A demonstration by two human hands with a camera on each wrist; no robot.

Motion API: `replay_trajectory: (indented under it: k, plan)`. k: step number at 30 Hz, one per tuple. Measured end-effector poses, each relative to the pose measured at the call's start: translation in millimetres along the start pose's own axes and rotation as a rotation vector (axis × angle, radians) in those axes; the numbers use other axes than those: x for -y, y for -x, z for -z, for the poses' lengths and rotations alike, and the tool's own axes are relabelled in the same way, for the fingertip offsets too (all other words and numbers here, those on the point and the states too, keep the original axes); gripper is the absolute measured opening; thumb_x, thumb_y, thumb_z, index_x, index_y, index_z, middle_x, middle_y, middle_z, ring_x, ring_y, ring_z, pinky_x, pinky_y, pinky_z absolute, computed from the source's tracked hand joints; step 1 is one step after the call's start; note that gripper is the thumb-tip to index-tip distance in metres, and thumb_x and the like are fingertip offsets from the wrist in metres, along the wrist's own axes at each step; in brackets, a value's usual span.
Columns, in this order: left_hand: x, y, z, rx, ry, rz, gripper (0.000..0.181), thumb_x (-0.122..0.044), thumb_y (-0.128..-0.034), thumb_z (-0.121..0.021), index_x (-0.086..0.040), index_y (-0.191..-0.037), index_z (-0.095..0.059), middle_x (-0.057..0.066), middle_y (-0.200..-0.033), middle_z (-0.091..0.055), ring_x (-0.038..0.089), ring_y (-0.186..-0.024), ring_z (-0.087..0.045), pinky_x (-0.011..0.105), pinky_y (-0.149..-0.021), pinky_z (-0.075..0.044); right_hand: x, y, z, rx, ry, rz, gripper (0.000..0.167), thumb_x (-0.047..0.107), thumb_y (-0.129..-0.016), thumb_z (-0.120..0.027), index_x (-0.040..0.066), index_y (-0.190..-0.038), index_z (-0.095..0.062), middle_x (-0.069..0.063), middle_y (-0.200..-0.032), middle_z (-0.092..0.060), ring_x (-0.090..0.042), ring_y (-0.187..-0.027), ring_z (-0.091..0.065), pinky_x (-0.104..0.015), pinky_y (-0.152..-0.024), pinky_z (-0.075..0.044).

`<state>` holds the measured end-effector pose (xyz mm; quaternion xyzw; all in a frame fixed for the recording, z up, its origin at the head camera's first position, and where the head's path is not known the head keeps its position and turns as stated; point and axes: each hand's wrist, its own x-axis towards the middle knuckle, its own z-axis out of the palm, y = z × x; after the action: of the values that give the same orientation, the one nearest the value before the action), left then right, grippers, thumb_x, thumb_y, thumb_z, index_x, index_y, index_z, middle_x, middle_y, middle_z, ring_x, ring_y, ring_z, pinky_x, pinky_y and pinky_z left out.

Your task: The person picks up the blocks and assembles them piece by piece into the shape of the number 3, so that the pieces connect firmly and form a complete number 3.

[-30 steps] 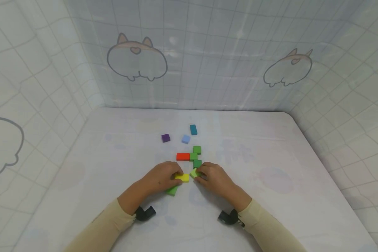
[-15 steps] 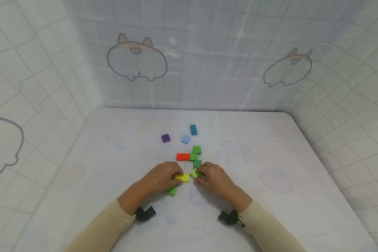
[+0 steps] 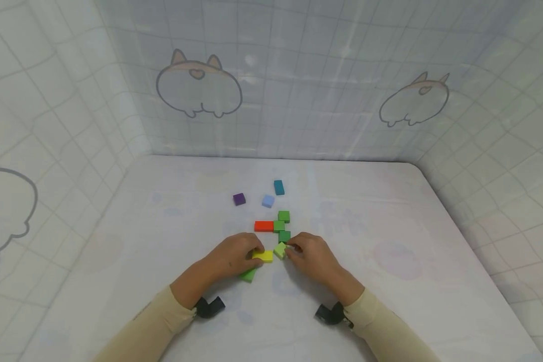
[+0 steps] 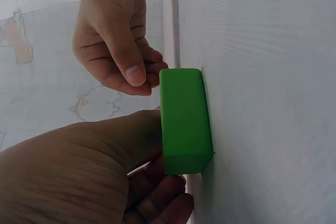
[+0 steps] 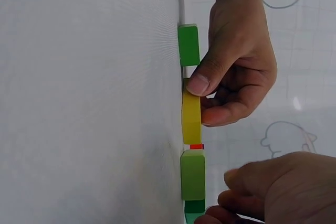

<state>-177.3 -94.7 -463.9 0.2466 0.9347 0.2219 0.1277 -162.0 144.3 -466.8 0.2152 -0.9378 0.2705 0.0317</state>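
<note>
In the head view my left hand (image 3: 235, 255) pinches a yellow block (image 3: 265, 257) lying on the table; the right wrist view shows its thumb on that yellow block (image 5: 191, 116). Just right of it sits a light green block (image 3: 280, 250), turned at an angle. My right hand (image 3: 314, 257) is beside this block, thumb and fingers loosely bent, and the right wrist view shows a gap between the thumb and the light green block (image 5: 193, 176). A longer green block (image 3: 248, 274) lies below my left hand, partly hidden; it looms large (image 4: 184, 119) in the left wrist view.
Beyond the hands, a red block (image 3: 264, 227) touches a green cube (image 3: 278, 226), with green cubes above (image 3: 283, 216) and below (image 3: 284, 236) it. Farther back lie a purple block (image 3: 239, 199), a light blue block (image 3: 268, 201) and a teal block (image 3: 278, 187). Patterned curtains surround the table (image 3: 366, 201).
My right fingers have let go of the light green block and drawn slightly to the right, so more of it shows. My left hand stays on the yellow block.
</note>
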Motion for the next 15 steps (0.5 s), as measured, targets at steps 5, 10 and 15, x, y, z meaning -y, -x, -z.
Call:
replay_trajectory:
  k: [5, 10, 15]
  plan:
    - [0.0, -0.7, 0.5, 0.004, 0.005, 0.002, 0.031, -0.030, -0.0853, -0.080, -0.016, -0.111, -0.072, -0.010, -0.098, -0.066, 0.009, -0.089, -0.055, 0.031, -0.089, -0.053, -4.7, -0.5, -1.8, 0.013, -0.017, -0.025, 0.012, 0.018, -0.091, -0.074, 0.012, -0.101, -0.076, 0.006, -0.091, -0.070, -0.004, -0.078, -0.058, -0.021, -0.072, -0.055]
    - [-0.4, -1.9, 0.6, 0.011, -0.001, 0.009, 0.031, -0.031, -0.0857, -0.079, -0.017, -0.112, -0.072, -0.011, -0.099, -0.066, 0.009, -0.089, -0.055, 0.032, -0.090, -0.053, -7.4, -1.4, -3.0, 0.016, -0.064, -0.049, 0.011, 0.018, -0.090, -0.074, 0.012, -0.100, -0.076, 0.007, -0.088, -0.069, -0.005, -0.074, -0.056, -0.020, -0.067, -0.053]
    - [-1.9, -2.0, 0.6, 0.016, -0.006, 0.014, 0.031, -0.032, -0.0863, -0.078, -0.018, -0.113, -0.072, -0.011, -0.099, -0.065, 0.009, -0.090, -0.055, 0.031, -0.090, -0.053, -7.6, -1.2, -3.5, 0.032, -0.096, -0.060, 0.011, 0.019, -0.091, -0.073, 0.012, -0.100, -0.076, 0.008, -0.087, -0.069, -0.005, -0.074, -0.057, -0.020, -0.066, -0.052]
